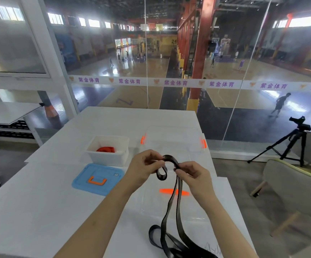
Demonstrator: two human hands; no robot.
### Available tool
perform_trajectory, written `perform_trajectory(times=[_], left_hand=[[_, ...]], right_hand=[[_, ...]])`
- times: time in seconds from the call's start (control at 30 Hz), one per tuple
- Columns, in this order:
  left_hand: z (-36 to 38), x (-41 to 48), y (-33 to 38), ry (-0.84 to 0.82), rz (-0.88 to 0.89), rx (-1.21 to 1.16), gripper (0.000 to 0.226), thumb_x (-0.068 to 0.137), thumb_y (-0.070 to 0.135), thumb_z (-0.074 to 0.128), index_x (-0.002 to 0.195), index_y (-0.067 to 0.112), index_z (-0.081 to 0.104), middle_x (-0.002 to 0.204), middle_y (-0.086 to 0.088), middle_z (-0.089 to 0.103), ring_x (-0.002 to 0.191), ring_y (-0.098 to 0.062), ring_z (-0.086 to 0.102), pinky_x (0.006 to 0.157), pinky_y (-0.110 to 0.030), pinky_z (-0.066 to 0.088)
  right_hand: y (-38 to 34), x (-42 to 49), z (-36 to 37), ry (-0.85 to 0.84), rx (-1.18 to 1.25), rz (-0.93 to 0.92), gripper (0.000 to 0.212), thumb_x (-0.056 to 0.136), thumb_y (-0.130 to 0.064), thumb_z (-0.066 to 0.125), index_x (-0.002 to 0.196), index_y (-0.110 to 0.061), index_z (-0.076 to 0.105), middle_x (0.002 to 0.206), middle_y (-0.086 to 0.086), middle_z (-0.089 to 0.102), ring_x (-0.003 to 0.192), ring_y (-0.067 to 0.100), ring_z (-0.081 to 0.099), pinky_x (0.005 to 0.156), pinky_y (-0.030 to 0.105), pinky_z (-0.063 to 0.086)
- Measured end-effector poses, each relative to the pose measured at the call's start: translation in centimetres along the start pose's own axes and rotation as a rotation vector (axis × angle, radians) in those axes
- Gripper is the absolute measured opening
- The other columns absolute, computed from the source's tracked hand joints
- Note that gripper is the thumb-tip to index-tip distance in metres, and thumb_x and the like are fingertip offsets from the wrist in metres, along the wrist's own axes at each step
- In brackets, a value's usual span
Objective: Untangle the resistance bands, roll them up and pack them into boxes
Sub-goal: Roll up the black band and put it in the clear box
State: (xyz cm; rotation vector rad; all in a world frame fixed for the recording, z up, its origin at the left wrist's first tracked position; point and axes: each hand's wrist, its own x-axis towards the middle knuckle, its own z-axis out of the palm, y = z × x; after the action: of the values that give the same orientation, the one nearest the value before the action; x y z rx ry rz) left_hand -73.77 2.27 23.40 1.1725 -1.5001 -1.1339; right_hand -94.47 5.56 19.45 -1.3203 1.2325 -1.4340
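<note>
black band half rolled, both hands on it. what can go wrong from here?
1. The left hand and right hand pinch only the start of the roll; most of the black band hangs loose, so the small loop could spring open.
2. The tail lies in overlapping coils near the table edge and may twist or snag while rolling.
3. The white box already holds a red band, so space could be tight.

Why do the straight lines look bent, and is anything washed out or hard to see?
Head view: the wide lens bows the window frames at the edges; the white table glares, nearly hiding the clear box; the black band between both hands stays sharp.
</note>
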Motion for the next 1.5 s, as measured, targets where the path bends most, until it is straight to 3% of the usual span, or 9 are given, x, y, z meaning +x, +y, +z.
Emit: perform_trajectory(times=[0.1,0.23,0.43,0.57,0.73,0.87,1.0,1.2,1.5], left_hand=[[-0.5,-0.7,-0.6,-0.081,0.004,0.187,0.009,0.088,0.010,0.080,0.093,0.014,0.074,0.095,0.005,0.081,0.092,-0.005,0.075,0.091,-0.027,0.056],[-0.6,-1.2,-0.5,-0.122,-0.034,0.217,0.014,0.083,0.016,0.083,0.091,0.021,0.073,0.119,0.015,0.076,0.110,0.003,0.070,0.102,-0.028,0.049],[0.6,-1.4,0.5,-0.203,-0.005,0.319,0.018,0.083,0.022,0.082,0.084,0.031,0.067,0.105,0.017,0.079,0.107,0.002,0.071,0.102,-0.040,0.054],[1.3,-1.7,0.5,-0.244,-0.006,0.263,0.022,0.080,0.013,0.085,0.088,0.023,0.067,0.095,0.007,0.080,0.101,-0.005,0.075,0.102,-0.046,0.056],[1.9,-2.1,0.2,-0.193,-0.007,0.160,0.018,0.084,0.009,0.082,0.090,0.018,0.068,0.095,0.001,0.081,0.098,-0.012,0.077,0.096,-0.042,0.059],[2.1,-2.1,0.9,-0.105,-0.007,0.051,0.014,0.088,0.006,0.078,0.095,0.016,0.070,0.098,-0.003,0.080,0.092,-0.028,0.077,0.085,-0.045,0.062],[2.5,-2.2,1.7,-0.048,-0.014,-0.045,0.018,0.088,0.001,0.077,0.103,0.009,0.070,0.100,-0.005,0.080,0.092,-0.026,0.077,0.084,-0.042,0.063],[2.6,-2.3,2.3,0.043,0.001,-0.176,0.018,0.092,-0.002,0.072,0.109,0.005,0.073,0.103,-0.017,0.078,0.091,-0.024,0.075,0.087,-0.048,0.065],[3.4,-3.0,3.7,0.151,0.034,-0.320,0.022,0.096,0.000,0.068,0.113,0.013,0.074,0.107,-0.007,0.079,0.099,-0.020,0.077,0.087,-0.043,0.064]], right_hand=[[-0.5,-0.1,-0.7,0.042,-0.061,-0.025,0.025,0.089,0.000,0.080,0.091,-0.026,0.080,0.095,-0.005,0.082,0.087,0.015,0.077,0.080,0.023,0.059],[-1.1,-0.5,-1.3,0.009,-0.144,-0.046,0.032,0.089,-0.004,0.080,0.088,-0.036,0.081,0.098,-0.018,0.081,0.087,0.010,0.076,0.082,0.021,0.057],[-1.4,-1.3,-1.5,-0.077,-0.228,-0.131,0.019,0.091,-0.006,0.078,0.099,-0.022,0.084,0.104,-0.010,0.082,0.101,0.015,0.076,0.093,0.026,0.058],[-1.9,-1.6,-1.7,-0.060,-0.174,-0.134,0.020,0.091,-0.002,0.076,0.098,-0.019,0.084,0.102,-0.010,0.082,0.100,0.012,0.076,0.093,0.022,0.058],[-2.2,-1.8,-1.9,-0.054,-0.167,-0.140,0.019,0.090,-0.003,0.078,0.096,-0.021,0.083,0.100,-0.011,0.082,0.097,0.011,0.076,0.088,0.020,0.058],[-2.0,-2.1,-2.0,-0.014,-0.107,-0.092,0.014,0.089,-0.005,0.081,0.092,-0.019,0.080,0.095,-0.007,0.081,0.086,0.010,0.076,0.079,0.019,0.057],[-2.0,-2.4,-1.7,0.000,-0.026,-0.067,0.018,0.087,-0.002,0.082,0.093,-0.019,0.079,0.096,-0.002,0.081,0.087,0.016,0.078,0.081,0.024,0.060],[-1.5,-2.9,-1.6,-0.074,0.026,-0.015,0.037,0.082,0.003,0.085,0.112,-0.014,0.070,0.104,0.005,0.081,0.098,0.026,0.079,0.092,0.041,0.063],[-1.4,-3.6,-0.8,0.065,0.023,-0.080,0.025,0.087,0.000,0.082,0.102,-0.018,0.076,0.101,0.002,0.081,0.096,0.023,0.080,0.093,0.036,0.062]])
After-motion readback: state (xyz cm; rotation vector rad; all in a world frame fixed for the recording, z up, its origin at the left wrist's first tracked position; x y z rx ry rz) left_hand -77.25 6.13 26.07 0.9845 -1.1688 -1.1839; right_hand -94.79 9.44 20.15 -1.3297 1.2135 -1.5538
